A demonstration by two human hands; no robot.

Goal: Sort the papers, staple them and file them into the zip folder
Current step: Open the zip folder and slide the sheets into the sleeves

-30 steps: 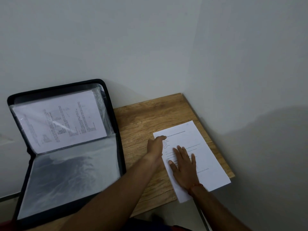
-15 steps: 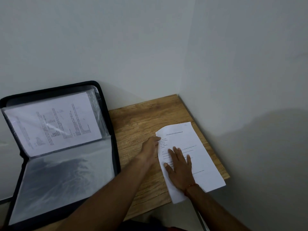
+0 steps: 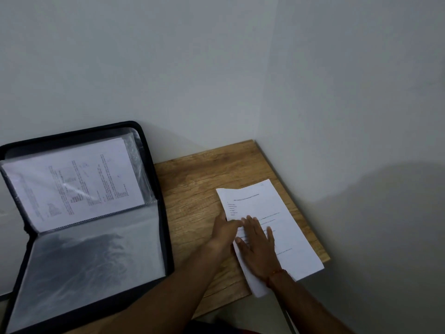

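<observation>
Now right hand (image 3: 258, 249) lies flat on the papers (image 3: 289, 225), left hand (image 3: 224, 231) pinching their edge.

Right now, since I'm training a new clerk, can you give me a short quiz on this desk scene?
1. True or false: the zip folder lies open.
2. The right hand: A) lies flat on the papers; B) holds a stapler; C) rests inside the folder.
3. Fill in: the papers lie on the wooden ____.
Key: 1 true; 2 A; 3 table.
</observation>
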